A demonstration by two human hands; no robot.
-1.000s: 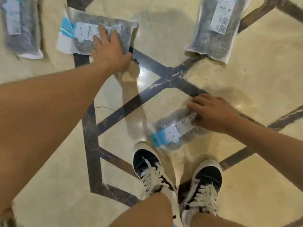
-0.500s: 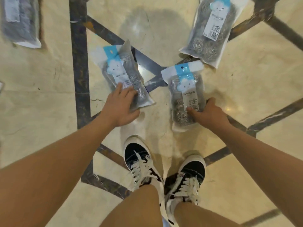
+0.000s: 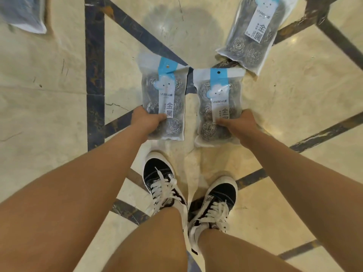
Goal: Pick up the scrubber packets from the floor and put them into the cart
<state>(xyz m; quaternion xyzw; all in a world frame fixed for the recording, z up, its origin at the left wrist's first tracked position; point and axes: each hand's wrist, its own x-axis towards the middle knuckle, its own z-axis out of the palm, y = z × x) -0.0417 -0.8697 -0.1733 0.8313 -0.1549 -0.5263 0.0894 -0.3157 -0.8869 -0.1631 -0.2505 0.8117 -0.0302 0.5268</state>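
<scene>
Left hand (image 3: 146,119) grip grasping "yunlei" scrubber packet (image 3: 167,97), right hand (image 3: 240,122) grasping another packet (image 3: 218,105)

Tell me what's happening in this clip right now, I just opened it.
A person stands over a marble floor, holding one scrubber packet in each hand. The left hand grips the left packet by its lower part, and the right hand grips the right packet the same way. Two more packets lie on the floor: one at the upper right, one at the upper-left corner. No cart is in view.
</scene>
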